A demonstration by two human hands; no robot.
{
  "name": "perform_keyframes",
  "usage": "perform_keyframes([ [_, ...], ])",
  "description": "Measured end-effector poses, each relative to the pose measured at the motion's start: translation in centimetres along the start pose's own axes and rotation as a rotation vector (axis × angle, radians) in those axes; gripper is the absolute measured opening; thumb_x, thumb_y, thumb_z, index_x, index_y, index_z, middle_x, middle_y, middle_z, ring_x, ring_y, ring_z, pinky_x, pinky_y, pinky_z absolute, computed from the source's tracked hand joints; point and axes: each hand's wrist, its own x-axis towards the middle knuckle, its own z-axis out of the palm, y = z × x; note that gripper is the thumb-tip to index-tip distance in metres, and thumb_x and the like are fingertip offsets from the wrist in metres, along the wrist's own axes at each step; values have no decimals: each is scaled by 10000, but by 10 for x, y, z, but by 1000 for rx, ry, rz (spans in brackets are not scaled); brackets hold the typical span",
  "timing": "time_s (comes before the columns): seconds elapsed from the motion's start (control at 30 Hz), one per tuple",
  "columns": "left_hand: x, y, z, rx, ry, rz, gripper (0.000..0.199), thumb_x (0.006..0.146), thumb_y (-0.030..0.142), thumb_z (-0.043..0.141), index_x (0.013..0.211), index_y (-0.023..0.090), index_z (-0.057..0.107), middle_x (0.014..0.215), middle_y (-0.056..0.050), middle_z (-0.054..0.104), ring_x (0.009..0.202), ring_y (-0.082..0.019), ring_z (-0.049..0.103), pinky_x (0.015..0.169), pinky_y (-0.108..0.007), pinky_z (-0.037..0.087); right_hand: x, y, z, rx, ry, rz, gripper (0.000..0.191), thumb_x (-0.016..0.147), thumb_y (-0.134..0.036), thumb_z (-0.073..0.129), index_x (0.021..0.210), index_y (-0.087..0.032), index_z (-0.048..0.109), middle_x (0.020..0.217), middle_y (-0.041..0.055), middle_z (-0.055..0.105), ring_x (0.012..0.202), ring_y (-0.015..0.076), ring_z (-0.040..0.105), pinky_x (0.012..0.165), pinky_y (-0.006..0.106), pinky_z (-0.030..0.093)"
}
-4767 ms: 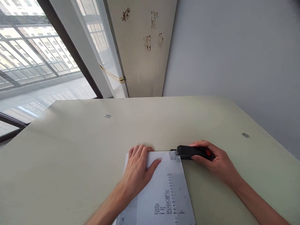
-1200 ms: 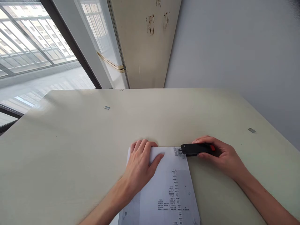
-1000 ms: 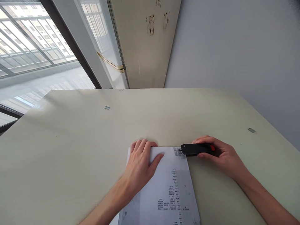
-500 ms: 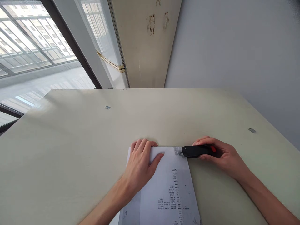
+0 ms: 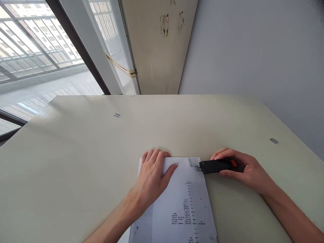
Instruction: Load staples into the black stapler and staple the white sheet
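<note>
A stack of printed paper sheets (image 5: 164, 209) lies on the table, its text upside down to me. My left hand (image 5: 154, 175) rests over its far left part, fingers bent over the far edge and thumb on the top sheet, holding it. In my right hand (image 5: 240, 168) is a black stapler (image 5: 216, 166) with a red part near its rear. Its metal front end reaches over the right edge of the paper, close to the far right corner. Several staples (image 5: 192, 162) sit crowded together at that corner. The underside of the stapler is hidden.
The pale table (image 5: 76, 168) carries a small pair of metallic strips (image 5: 116, 115) at the far left and a small grey piece (image 5: 274, 140) at the right. Behind stand a door with a gold handle (image 5: 121, 65), a window (image 5: 30, 44) and a grey wall (image 5: 248, 47).
The stapler in my right hand has shifted slightly right and toward me along the paper's edge. More of the stapled corner shows. My left hand stays on the paper.
</note>
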Motion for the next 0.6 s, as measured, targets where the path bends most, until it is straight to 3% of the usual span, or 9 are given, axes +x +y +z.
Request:
perform_keyframes([
  [0.3, 0, 2, 1, 4, -15, -14, 163, 1060, 397, 581, 1138, 254, 568, 1072, -31, 687, 1019, -238, 609, 1023, -479, 436, -2, -5, -3, -31, -23, 27, 281, 818, -508, 877, 982, -311, 761, 1061, 73, 778, 1001, 321, 741, 837, 405, 626],
  [0.43, -1, 3, 1, 0, -12, -17, 154, 1055, 378, 596, 1137, 250, 566, 1074, -28, 684, 1023, -235, 602, 1015, -466, 442, -2, -17, -7, -233, 50, 15, 466, 865, -688, 747, 1206, -370, 748, 1314, 71, 746, 1235, 375, 678, 919, 430, 625],
  [0.6, 0, 3, 2, 1, 3, 4, 151, 1052, 373, 605, 1137, 255, 563, 1091, -32, 686, 1051, -248, 606, 1012, -462, 438, 7, -54, 15, -447, 60, -6, 443, 1052, -623, 490, 1420, -430, 643, 1529, 33, 637, 1392, 382, 588, 888, 451, 644],
])
